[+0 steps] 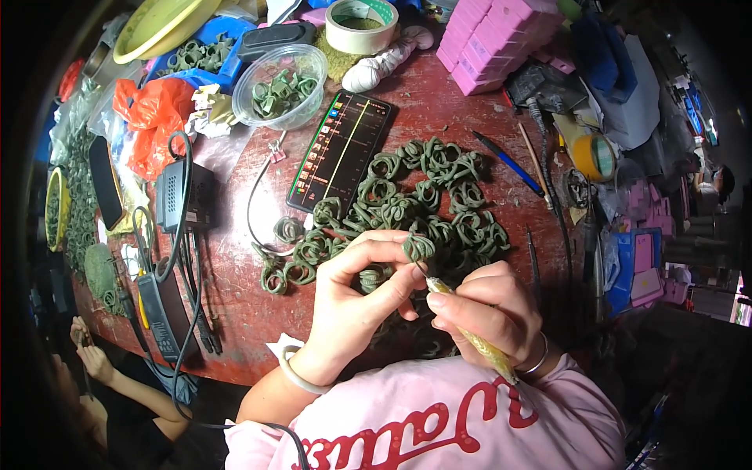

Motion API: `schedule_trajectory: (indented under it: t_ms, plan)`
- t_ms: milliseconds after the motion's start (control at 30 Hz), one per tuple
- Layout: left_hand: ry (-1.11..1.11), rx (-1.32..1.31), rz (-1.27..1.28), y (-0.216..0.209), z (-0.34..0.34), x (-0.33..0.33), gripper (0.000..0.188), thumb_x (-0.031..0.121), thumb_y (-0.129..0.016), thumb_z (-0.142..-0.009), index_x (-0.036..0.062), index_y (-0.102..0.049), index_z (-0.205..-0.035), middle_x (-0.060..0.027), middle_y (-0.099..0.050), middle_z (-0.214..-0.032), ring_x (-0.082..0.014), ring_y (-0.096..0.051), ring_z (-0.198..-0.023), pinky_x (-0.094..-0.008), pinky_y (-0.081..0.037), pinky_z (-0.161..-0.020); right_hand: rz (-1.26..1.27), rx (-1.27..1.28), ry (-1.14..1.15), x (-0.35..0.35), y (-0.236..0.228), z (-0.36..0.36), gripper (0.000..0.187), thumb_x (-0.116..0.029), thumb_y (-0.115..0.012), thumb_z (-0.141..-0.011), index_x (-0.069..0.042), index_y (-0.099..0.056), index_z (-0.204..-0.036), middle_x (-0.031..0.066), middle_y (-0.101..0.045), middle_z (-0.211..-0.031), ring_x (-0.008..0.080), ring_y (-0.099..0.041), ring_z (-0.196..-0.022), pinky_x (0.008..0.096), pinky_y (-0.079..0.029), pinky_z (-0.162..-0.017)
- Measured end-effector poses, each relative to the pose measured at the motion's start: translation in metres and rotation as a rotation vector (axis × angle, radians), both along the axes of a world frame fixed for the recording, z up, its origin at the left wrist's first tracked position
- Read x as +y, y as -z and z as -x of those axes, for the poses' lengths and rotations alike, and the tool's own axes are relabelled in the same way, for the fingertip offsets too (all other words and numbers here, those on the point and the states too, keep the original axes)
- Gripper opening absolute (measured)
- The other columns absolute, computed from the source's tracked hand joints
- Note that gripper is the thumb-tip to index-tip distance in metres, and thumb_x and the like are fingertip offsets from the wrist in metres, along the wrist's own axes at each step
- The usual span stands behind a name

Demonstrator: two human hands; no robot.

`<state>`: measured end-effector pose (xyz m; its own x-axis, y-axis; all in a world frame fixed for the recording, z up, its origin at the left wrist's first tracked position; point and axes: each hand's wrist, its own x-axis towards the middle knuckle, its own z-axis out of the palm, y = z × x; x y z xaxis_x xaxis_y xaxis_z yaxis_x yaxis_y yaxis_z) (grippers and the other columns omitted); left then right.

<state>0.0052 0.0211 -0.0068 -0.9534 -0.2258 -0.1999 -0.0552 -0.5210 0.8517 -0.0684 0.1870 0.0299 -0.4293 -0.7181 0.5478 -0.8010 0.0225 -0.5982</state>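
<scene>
Pink shirt fabric [392, 392] spans the lower frame. Just above it, the right hand [493, 309] clamps a yellow-handled tool [487, 350], its long axis slanting up-left toward a ridged green piece [419, 248] at frame centre, pinched between the left hand's [356, 294] thumb and fingers. Whether the tip touches it cannot be told. Beyond lie heaped green rings [392, 210], then a phone [341, 153].

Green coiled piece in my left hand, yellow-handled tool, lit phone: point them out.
Green coiled piece [419, 248]: head view, on its ridged face.
Yellow-handled tool [489, 352]: head view, on its handle.
Lit phone [341, 153]: head view, mid-screen.
</scene>
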Motion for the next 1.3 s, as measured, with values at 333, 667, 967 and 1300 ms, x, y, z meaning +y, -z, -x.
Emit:
schedule_trajectory:
  t_ms: [333, 667, 967, 1300]
  plan:
    - [-0.019, -0.013, -0.052, 0.001, 0.000, -0.001, 0.011, -0.006, -0.065, -0.084, -0.0038, -0.066, -0.095, -0.0151, -0.054, -0.119, -0.0157, -0.066, -0.078, -0.0226, -0.057, -0.054, -0.010, 0.007, 0.021, -0.001, 0.002, -0.001, 0.046, 0.000, -0.078, -0.070, -0.003, -0.063, -0.114, 0.0044, -0.061, -0.093, 0.0175, -0.059, -0.075, 0.0284, -0.049, -0.065]
    - [-0.037, 0.041, 0.210, 0.003, 0.003, 0.001, 0.011, -0.007, -0.068, -0.081, -0.0035, -0.067, -0.091, -0.0163, -0.054, -0.117, -0.0144, -0.065, -0.080, -0.0220, -0.057, -0.054, -0.035, 0.003, 0.066, 0.000, 0.001, -0.001, 0.041, -0.001, -0.078, -0.071, -0.002, -0.065, -0.109, 0.0055, -0.059, -0.089, 0.0195, -0.058, -0.072, 0.0297, -0.049, -0.061]
    - [-0.051, -0.020, 0.066, -0.001, 0.002, 0.004, 0.029, -0.004, -0.067, -0.082, 0.0023, -0.052, -0.106, -0.0177, -0.059, -0.114, -0.0119, -0.062, -0.075, -0.0203, -0.053, -0.051, 0.046, -0.004, 0.065, 0.002, -0.003, -0.002, 0.029, -0.001, -0.072, -0.081, 0.001, -0.062, -0.108, 0.0089, -0.059, -0.088, 0.0196, -0.056, -0.063, 0.0293, -0.047, -0.054]
    - [0.089, -0.016, -0.084, -0.003, 0.002, 0.000, 0.033, -0.001, -0.065, -0.087, 0.0042, -0.045, -0.113, -0.0112, -0.058, -0.106, -0.0149, -0.064, -0.083, -0.0227, -0.055, -0.054, 0.063, -0.049, 0.066, 0.006, -0.004, -0.001, 0.044, -0.001, -0.079, -0.073, -0.003, -0.061, -0.113, 0.0035, -0.064, -0.092, 0.0168, -0.059, -0.069, 0.0289, -0.049, -0.060]
